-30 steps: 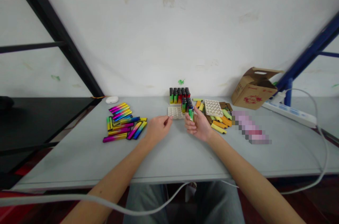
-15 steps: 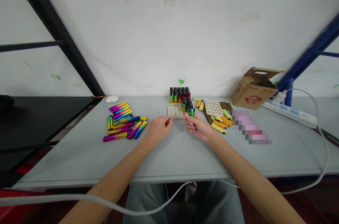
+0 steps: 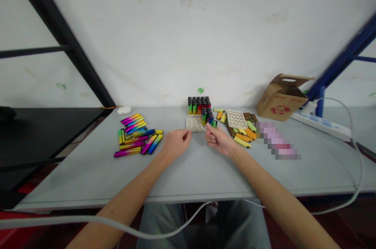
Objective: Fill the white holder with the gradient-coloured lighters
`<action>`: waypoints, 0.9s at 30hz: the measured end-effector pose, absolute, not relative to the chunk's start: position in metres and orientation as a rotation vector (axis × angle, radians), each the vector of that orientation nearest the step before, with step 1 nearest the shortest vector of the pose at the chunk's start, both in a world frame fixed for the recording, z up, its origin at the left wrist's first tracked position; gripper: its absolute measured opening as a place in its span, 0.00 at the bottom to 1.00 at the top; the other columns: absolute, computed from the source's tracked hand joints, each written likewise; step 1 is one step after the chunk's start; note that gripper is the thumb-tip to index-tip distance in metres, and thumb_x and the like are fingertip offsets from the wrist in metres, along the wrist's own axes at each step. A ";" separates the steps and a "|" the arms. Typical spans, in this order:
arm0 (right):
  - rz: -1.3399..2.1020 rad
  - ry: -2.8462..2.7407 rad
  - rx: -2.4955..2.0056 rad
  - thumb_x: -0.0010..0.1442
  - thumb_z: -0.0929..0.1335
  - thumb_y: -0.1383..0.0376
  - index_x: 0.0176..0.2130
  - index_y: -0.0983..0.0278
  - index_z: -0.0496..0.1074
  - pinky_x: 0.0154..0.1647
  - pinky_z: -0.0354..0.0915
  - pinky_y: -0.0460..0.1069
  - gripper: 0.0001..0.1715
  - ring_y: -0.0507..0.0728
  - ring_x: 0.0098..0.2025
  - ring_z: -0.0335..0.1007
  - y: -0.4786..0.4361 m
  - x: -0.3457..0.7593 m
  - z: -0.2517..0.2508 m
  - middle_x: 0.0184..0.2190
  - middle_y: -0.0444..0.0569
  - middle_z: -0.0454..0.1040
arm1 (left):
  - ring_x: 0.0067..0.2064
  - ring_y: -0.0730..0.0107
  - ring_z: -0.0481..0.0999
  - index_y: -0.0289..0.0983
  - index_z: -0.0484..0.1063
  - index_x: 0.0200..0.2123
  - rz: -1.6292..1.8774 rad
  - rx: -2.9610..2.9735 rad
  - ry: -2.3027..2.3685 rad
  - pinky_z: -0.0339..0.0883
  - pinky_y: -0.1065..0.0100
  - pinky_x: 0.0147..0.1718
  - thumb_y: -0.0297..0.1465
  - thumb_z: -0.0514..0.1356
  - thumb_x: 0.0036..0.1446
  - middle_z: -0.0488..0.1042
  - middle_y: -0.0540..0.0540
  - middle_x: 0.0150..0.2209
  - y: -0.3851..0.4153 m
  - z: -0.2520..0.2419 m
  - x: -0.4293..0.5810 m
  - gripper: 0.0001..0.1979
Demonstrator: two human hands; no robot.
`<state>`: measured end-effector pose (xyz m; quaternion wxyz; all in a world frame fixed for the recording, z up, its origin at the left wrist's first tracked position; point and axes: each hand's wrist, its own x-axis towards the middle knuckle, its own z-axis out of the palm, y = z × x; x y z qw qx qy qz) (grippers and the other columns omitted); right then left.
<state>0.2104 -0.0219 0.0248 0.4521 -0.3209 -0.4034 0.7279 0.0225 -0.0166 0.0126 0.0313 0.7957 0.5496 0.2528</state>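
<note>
My right hand is closed around a green lighter, whose dark top shows above the fingers. Just beyond it stand several upright lighters with black tops in a block, green, red and blue. A pale egg-crate-like tray with small hollows lies in front of that block. My left hand rests near the tray's front left corner with its fingers curled together; what they hold, if anything, is hidden. To the left lies a loose pile of shiny rainbow lighters.
On the right, a second pale tray rests over scattered yellow and orange pieces. Farther right are a blurred pink item, an open cardboard box and a white power strip. A white case sits back left.
My right hand's fingertips have shifted slightly, and the lighter in it sits a little farther right. My left hand stays nearly still.
</note>
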 end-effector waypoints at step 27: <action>2.162 -0.848 -0.610 0.59 0.55 0.41 0.18 0.62 0.50 0.14 0.36 0.41 0.32 0.46 0.17 0.31 -0.021 0.219 0.033 0.15 0.36 0.41 | 0.23 0.73 0.63 0.37 0.71 0.24 0.731 2.544 1.408 0.50 0.70 0.27 0.36 0.49 0.64 0.70 0.49 0.21 -0.020 0.014 0.023 0.20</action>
